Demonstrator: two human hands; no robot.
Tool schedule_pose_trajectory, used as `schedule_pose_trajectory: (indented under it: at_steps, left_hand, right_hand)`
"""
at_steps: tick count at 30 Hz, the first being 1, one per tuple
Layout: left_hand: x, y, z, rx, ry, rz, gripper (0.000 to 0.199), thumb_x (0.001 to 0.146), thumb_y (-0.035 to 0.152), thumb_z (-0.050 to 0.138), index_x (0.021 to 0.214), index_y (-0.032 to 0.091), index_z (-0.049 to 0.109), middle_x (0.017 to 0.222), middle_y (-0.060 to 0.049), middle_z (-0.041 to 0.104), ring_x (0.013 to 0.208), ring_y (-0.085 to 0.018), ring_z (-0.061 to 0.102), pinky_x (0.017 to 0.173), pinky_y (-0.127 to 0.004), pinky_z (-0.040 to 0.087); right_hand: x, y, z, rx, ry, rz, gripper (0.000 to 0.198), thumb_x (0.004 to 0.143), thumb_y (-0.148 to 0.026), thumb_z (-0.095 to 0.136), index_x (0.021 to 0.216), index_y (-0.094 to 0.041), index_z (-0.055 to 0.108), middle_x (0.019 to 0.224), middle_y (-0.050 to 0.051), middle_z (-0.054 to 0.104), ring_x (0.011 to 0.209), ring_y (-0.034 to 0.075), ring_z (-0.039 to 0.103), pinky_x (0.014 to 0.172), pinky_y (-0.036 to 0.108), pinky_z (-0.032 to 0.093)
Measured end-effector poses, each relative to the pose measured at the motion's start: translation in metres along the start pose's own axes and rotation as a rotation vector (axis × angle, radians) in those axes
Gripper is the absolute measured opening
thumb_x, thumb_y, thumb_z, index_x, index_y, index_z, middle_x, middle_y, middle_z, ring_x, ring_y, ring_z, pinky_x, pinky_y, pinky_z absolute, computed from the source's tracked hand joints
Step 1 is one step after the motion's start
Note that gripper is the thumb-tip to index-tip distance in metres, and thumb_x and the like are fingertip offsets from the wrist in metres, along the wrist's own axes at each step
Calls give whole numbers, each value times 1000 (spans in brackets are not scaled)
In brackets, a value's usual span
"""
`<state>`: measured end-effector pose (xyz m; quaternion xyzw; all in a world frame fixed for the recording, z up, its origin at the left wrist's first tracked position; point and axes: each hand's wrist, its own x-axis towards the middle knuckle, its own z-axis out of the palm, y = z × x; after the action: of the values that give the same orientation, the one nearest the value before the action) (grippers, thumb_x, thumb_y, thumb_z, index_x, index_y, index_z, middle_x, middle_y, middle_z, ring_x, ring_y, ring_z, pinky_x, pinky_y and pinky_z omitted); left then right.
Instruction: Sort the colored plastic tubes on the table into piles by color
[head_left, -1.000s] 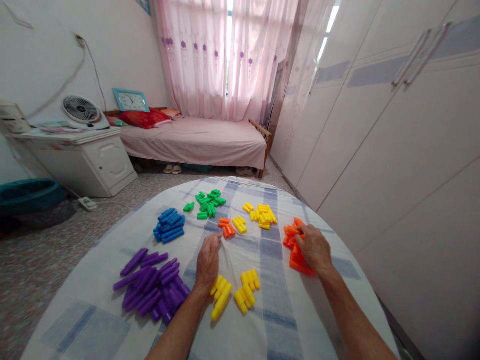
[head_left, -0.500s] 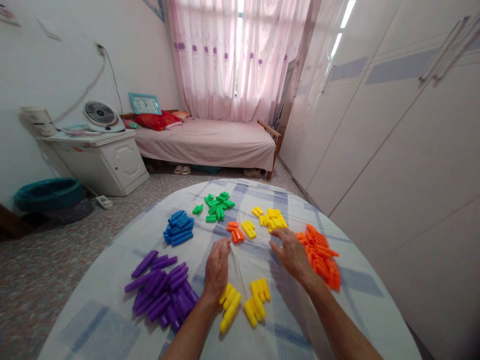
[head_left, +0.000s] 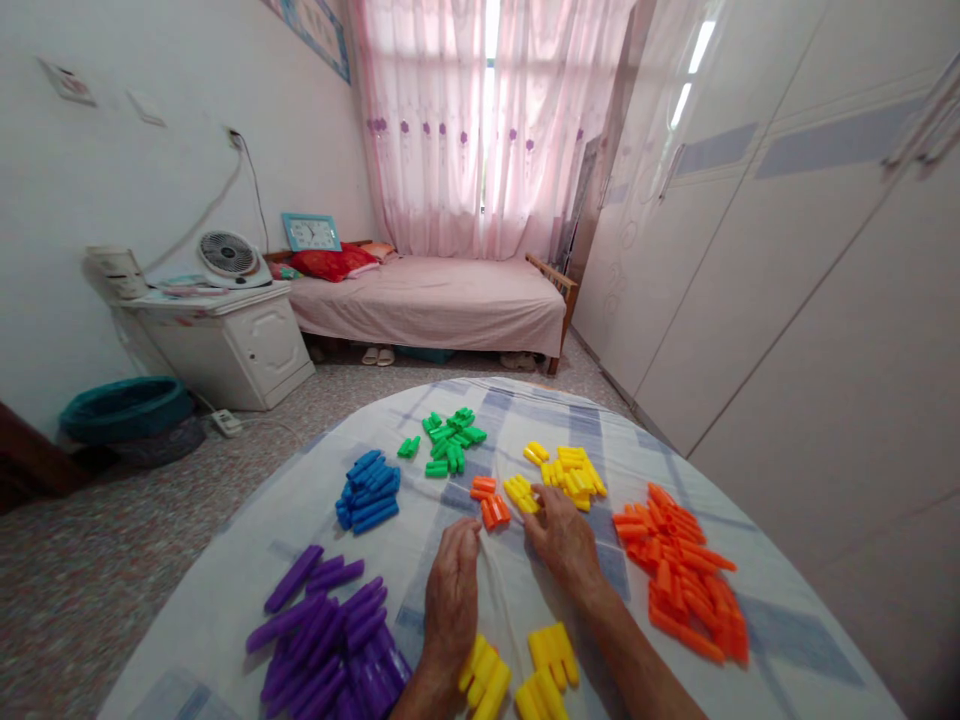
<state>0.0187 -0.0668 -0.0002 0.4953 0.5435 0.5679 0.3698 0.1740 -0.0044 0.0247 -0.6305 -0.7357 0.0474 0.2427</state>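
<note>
On the cloth-covered round table (head_left: 300, 600) my left hand (head_left: 454, 580) rests on its edge, fingers stretched out, nothing in them. Its fingertips end just short of two orange building blocks (head_left: 493, 512). My right hand (head_left: 561, 535) has thumb and fingers at the near right end of a yellow building block (head_left: 520, 492) made of joined tubes; they close around that end, partly hiding it. A pile of yellow blocks (head_left: 576, 472) lies just beyond this hand. Between my forearms sit more yellow blocks (head_left: 553, 655), partly cut off by the frame's lower edge.
Purple blocks (head_left: 322, 640) are heaped at the near left, blue blocks (head_left: 367, 492) behind them, green blocks (head_left: 454, 438) at the far side. Orange blocks (head_left: 682, 570) spread on the right. Past the table stand a bed (head_left: 427, 300), a white cabinet (head_left: 262, 350) and a wardrobe (head_left: 750, 250).
My right hand has moved left from beside the yellow pile to the single yellow block. My left hand stays by the orange blocks. The whole view has shifted down and slightly right.
</note>
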Motion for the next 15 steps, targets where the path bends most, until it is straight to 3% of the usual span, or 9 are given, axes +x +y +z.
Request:
schedule_pose_trajectory:
  at_steps: [5,9,12,15]
  left_hand:
    - [0,0,0,-7,0,-16,40,95,45,32,112,19,58,121,-9,57,114,-19,53,103,-37,40]
    - [0,-2,0,-12,-1,-28,41,95,46,33,110,19,58,118,-9,58,111,-20,55,103,-38,41]
    - [0,-4,0,-25,6,-27,41,95,46,34,110,18,59,119,-10,58,112,-20,56,102,-37,42]
    - [0,-4,1,-22,11,-27,41,94,46,34,110,18,59,120,-10,58,112,-20,55,102,-37,42]
  right_hand:
    - [11,16,-20,75,189,4,29,83,-26,47,108,-17,58,104,9,63,98,21,58,86,32,45]
    - [31,37,-31,45,329,94,28,83,-32,47,104,-16,58,100,9,63,93,22,57,85,34,44]
    - [41,51,-25,-17,299,144,30,84,-33,47,104,-14,59,101,12,63,95,24,55,88,37,43]
    - [44,57,-11,-38,262,137,44,83,-39,49,119,-13,53,117,15,58,109,27,50,94,40,39]
